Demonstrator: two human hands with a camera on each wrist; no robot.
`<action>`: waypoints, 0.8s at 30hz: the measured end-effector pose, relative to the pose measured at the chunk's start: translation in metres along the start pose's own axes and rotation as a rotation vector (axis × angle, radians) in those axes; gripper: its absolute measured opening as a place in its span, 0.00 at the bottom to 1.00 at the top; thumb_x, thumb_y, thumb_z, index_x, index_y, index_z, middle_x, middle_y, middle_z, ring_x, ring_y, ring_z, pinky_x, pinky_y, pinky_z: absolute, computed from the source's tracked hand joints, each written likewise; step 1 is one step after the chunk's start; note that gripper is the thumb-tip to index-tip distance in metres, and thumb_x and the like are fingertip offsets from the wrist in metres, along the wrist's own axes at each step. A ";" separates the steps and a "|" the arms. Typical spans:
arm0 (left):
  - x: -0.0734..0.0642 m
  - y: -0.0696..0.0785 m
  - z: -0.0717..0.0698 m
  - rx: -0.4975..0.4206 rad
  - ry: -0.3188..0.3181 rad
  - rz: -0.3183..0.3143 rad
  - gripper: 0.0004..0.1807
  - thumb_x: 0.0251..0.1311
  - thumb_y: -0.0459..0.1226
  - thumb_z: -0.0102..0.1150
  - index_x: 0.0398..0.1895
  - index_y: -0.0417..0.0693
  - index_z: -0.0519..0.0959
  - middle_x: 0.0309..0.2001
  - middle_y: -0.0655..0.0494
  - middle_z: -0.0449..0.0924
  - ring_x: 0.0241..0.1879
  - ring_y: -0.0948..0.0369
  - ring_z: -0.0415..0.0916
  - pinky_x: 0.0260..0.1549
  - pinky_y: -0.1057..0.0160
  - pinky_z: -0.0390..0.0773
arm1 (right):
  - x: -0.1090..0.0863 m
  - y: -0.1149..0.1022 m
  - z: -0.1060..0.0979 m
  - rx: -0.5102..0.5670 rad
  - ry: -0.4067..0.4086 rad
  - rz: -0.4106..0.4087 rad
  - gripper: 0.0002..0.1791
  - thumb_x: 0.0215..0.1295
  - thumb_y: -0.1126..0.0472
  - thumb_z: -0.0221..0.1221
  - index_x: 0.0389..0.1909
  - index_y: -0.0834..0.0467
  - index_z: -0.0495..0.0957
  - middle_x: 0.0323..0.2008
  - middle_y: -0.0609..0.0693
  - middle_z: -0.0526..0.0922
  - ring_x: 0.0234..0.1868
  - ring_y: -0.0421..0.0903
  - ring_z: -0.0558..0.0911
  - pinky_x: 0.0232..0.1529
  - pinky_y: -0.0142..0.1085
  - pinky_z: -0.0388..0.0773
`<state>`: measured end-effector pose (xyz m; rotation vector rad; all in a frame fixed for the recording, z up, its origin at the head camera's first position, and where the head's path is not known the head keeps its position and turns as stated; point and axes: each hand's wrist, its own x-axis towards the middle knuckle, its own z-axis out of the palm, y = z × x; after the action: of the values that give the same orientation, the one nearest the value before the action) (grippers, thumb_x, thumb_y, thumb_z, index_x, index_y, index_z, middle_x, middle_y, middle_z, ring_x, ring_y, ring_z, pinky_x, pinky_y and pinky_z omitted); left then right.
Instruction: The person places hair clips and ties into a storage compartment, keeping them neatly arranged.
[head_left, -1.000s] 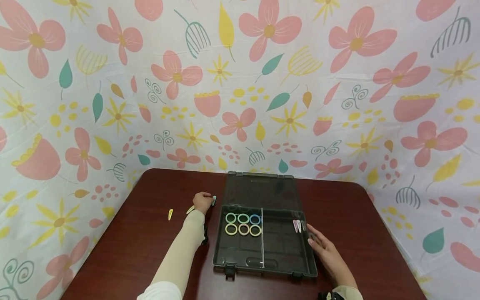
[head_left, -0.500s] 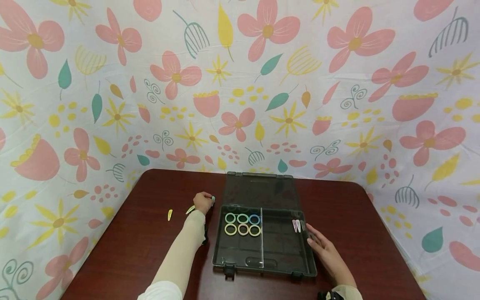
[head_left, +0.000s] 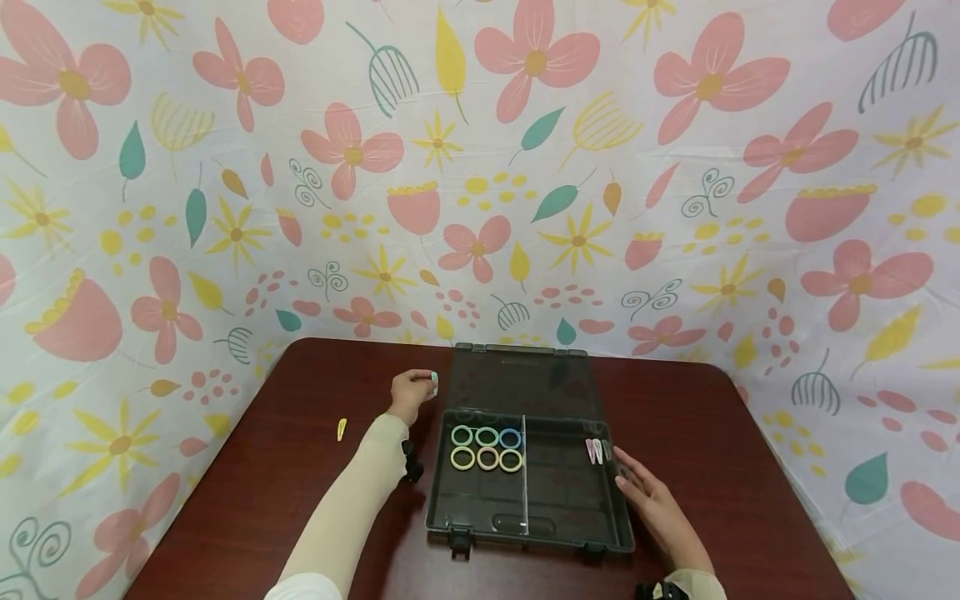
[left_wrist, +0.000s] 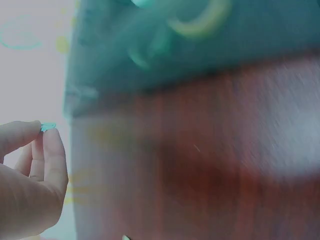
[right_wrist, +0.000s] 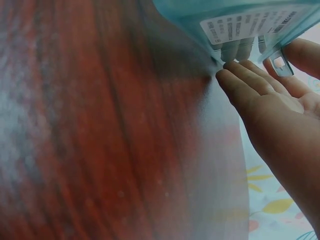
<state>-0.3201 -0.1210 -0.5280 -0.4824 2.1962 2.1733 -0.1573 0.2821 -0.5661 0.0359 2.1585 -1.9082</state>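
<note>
My left hand [head_left: 410, 396] pinches a teal snap hair clip [head_left: 434, 383] between thumb and fingertips, raised left of the box lid. The same clip [left_wrist: 48, 126] shows at the fingertips in the left wrist view. My right hand [head_left: 660, 508] lies along the right wall of the dark see-through box [head_left: 577, 508], thumb near the rim. In the right wrist view its straight fingers [right_wrist: 245, 82] touch the wall. Hair clips [head_left: 594, 452], pink and white among them, lie in the right compartment. On the table at left is a yellow hair clip [head_left: 342, 429].
Several pastel rings [head_left: 462, 459] lie in two rows in the left compartment, beside a clear divider [head_left: 525, 500]. The box lid [head_left: 525, 379] is folded back on the dark red table [head_left: 675, 400]. A floral cloth [head_left: 480, 167] hangs behind.
My left hand has lifted the teal clip up and away from the table beside the lid. The second yellow clip is now mostly covered by the left wrist. My right hand has stayed put.
</note>
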 end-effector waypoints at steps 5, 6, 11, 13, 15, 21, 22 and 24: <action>-0.014 0.021 0.016 -0.061 -0.060 -0.009 0.15 0.59 0.24 0.59 0.50 0.31 0.78 0.44 0.38 0.79 0.43 0.45 0.79 0.48 0.51 0.81 | -0.001 -0.001 0.001 0.006 0.000 -0.004 0.33 0.76 0.58 0.47 0.76 0.57 0.46 0.76 0.59 0.39 0.74 0.63 0.37 0.69 0.62 0.47; -0.017 0.024 0.020 -0.071 -0.080 -0.007 0.15 0.60 0.24 0.59 0.51 0.31 0.78 0.44 0.37 0.79 0.43 0.45 0.79 0.48 0.50 0.81 | -0.001 -0.001 0.001 0.004 0.002 -0.006 0.33 0.76 0.58 0.47 0.76 0.57 0.46 0.76 0.59 0.39 0.74 0.63 0.37 0.69 0.62 0.47; -0.024 0.027 0.051 -0.134 -0.185 0.050 0.13 0.57 0.25 0.62 0.47 0.32 0.79 0.41 0.38 0.79 0.37 0.49 0.81 0.43 0.54 0.84 | -0.001 0.000 0.002 -0.004 0.012 -0.015 0.33 0.76 0.59 0.47 0.76 0.57 0.47 0.76 0.60 0.40 0.74 0.63 0.38 0.69 0.62 0.47; -0.029 0.029 0.064 -0.151 -0.220 0.050 0.13 0.57 0.25 0.63 0.45 0.34 0.80 0.39 0.40 0.80 0.36 0.52 0.81 0.42 0.55 0.84 | -0.001 0.000 0.002 -0.004 0.015 -0.017 0.33 0.76 0.59 0.47 0.76 0.57 0.47 0.75 0.60 0.40 0.74 0.63 0.38 0.69 0.62 0.47; -0.036 0.031 0.076 -0.157 -0.264 0.038 0.13 0.57 0.26 0.63 0.46 0.36 0.80 0.40 0.41 0.80 0.36 0.53 0.81 0.42 0.57 0.84 | -0.001 -0.001 0.002 -0.004 0.016 -0.016 0.33 0.76 0.59 0.47 0.76 0.58 0.47 0.75 0.60 0.40 0.74 0.63 0.38 0.69 0.62 0.47; -0.068 0.040 0.113 -0.151 -0.341 -0.027 0.16 0.58 0.24 0.60 0.51 0.31 0.77 0.41 0.42 0.80 0.37 0.54 0.81 0.45 0.56 0.83 | -0.001 -0.001 0.003 -0.015 0.017 -0.018 0.33 0.75 0.59 0.48 0.76 0.58 0.47 0.75 0.61 0.41 0.74 0.62 0.39 0.69 0.60 0.49; -0.072 0.039 0.120 -0.155 -0.350 -0.029 0.16 0.58 0.24 0.60 0.51 0.30 0.77 0.40 0.43 0.80 0.35 0.55 0.81 0.44 0.56 0.83 | -0.001 -0.001 0.003 -0.017 0.017 -0.019 0.33 0.75 0.59 0.48 0.76 0.57 0.47 0.75 0.61 0.41 0.74 0.62 0.39 0.69 0.60 0.49; -0.079 0.038 0.131 -0.162 -0.369 -0.039 0.15 0.58 0.24 0.61 0.49 0.30 0.78 0.37 0.46 0.79 0.33 0.57 0.80 0.45 0.55 0.83 | -0.001 -0.001 0.002 -0.022 0.017 -0.017 0.33 0.75 0.58 0.48 0.76 0.57 0.47 0.75 0.60 0.41 0.74 0.62 0.40 0.69 0.60 0.50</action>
<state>-0.2799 0.0232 -0.4779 -0.1096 1.8166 2.2150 -0.1563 0.2801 -0.5651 0.0293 2.1972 -1.9002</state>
